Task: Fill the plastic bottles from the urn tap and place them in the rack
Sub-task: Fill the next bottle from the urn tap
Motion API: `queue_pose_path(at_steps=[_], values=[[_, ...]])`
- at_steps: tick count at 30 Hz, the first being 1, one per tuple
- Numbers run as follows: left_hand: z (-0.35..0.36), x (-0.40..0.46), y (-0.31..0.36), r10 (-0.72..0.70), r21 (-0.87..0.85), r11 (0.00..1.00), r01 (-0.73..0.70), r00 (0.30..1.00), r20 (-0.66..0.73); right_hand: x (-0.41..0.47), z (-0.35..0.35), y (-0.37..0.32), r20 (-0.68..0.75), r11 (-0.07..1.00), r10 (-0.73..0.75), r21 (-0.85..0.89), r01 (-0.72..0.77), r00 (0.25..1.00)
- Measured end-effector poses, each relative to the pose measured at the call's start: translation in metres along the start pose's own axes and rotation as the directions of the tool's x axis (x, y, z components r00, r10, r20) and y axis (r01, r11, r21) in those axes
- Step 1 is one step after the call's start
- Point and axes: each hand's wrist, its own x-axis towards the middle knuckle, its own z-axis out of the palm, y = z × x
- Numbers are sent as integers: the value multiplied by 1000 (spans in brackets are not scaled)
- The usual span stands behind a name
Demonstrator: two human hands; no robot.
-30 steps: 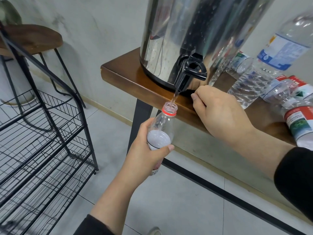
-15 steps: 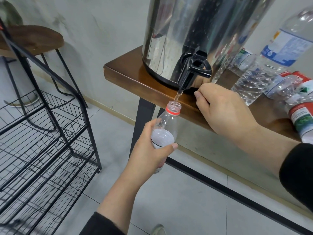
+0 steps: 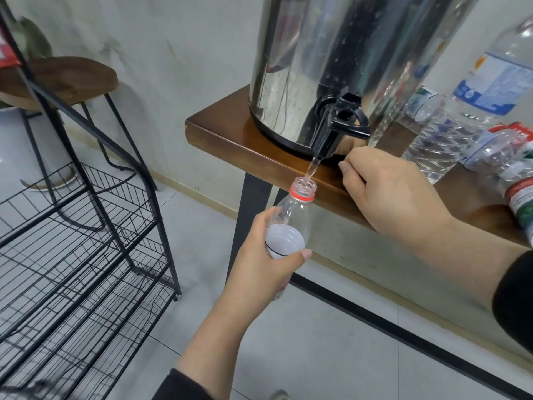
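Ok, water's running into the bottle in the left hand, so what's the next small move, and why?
Probably just hold steady. The thin stream from the black urn tap is landing inside the red-ringed neck of the clear plastic bottle that the left hand grips, and the water level looks well below that neck. The right hand rests by the tap.

We have one head-worn wide-angle view, looking forward and down, close over the bench (image 3: 230,134) edge, with the floor (image 3: 317,342) below.
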Motion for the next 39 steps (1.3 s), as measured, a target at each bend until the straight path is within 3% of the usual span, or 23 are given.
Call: queue_pose_path(at_steps=[39], values=[[-4, 2, -4, 13, -3, 1000, -13, 1000, 10, -1, -1, 0, 13, 1000, 8, 0, -8, 1000]])
